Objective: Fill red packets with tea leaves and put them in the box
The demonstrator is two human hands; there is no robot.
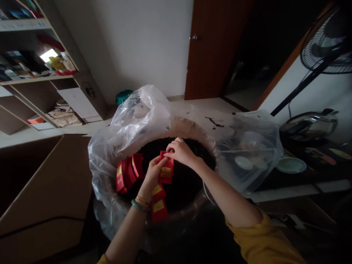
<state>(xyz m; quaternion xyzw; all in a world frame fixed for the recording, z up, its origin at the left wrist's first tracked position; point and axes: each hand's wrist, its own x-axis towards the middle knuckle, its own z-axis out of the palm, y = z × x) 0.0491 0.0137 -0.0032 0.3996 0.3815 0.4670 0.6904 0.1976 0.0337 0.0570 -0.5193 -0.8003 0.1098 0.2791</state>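
Between my two hands is a small red packet with a gold panel. My left hand, with a bangle at the wrist, pinches its left side. At the top edge of the packet, the fingers of my right hand are closed together. Two more red packets lie overlapping just below. A fanned stack of red packets rests left of my left hand. All of these are over a round, plastic-lined container filled with dark, loose, leaf-like material.
Clear plastic sheeting drapes over the container's sides. A cardboard box stands at left. On the right are a plate, a glass-lidded pan and a standing fan. Shelves and a brown door are behind.
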